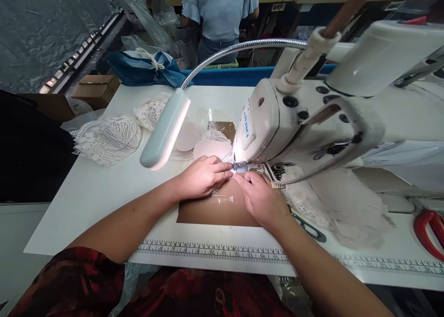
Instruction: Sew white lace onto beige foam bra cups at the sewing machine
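Observation:
A white sewing machine stands over the work, its needle area lit by a lamp. Just left of the needle, my left hand presses its fingers together on the edge of a pale lace cup. On the other side, my right hand is closed in a pinch close to the presser foot, its fingertips almost meeting the left ones. What lies between the right fingers is too small to make out. Brown board covers the machine bed under both hands. Another smooth pale cup lies behind the left hand.
The gooseneck lamp hangs above my left forearm. Lace cups are piled at left. Beige fabric, a grey thread snipper and red-handled scissors lie right. A ruler tape runs along the front edge. A person sits beyond.

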The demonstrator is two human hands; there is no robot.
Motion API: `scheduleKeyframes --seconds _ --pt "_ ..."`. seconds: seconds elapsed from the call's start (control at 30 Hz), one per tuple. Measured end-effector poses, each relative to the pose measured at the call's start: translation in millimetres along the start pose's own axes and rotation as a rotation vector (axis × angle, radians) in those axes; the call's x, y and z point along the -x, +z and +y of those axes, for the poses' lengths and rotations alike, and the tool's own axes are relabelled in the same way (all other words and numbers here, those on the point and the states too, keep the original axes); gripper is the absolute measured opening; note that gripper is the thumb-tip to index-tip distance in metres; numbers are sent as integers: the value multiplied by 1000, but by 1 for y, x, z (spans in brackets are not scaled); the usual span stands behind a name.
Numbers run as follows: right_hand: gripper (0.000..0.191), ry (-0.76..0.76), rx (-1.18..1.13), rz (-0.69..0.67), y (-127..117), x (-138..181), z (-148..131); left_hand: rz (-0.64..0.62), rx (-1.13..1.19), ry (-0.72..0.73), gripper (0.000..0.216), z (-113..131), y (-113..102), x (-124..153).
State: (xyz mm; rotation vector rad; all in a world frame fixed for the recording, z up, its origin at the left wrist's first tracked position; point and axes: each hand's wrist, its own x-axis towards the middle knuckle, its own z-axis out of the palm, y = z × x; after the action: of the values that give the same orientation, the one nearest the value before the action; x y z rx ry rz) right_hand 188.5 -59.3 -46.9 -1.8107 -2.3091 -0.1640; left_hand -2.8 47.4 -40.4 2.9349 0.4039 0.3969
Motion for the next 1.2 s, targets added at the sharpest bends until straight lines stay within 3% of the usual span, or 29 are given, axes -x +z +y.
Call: scheduleKeyframes --seconds 0.23,0.57,0.8,1.2 --pt "50 43 -37 5 1 -2 0 11 -53 -100 34 -2 -1 -3" --pt "49 44 -82 -17 -1 -1 2 23 -86 -133 34 -1 0 -5" --pt "52 0 -85 43 -4 -3 2 52 -145 -146 30 2 -5 -3" --pt "42 16 -125 -1 -10 -5 2 -73 -241 -241 50 7 -18 1"
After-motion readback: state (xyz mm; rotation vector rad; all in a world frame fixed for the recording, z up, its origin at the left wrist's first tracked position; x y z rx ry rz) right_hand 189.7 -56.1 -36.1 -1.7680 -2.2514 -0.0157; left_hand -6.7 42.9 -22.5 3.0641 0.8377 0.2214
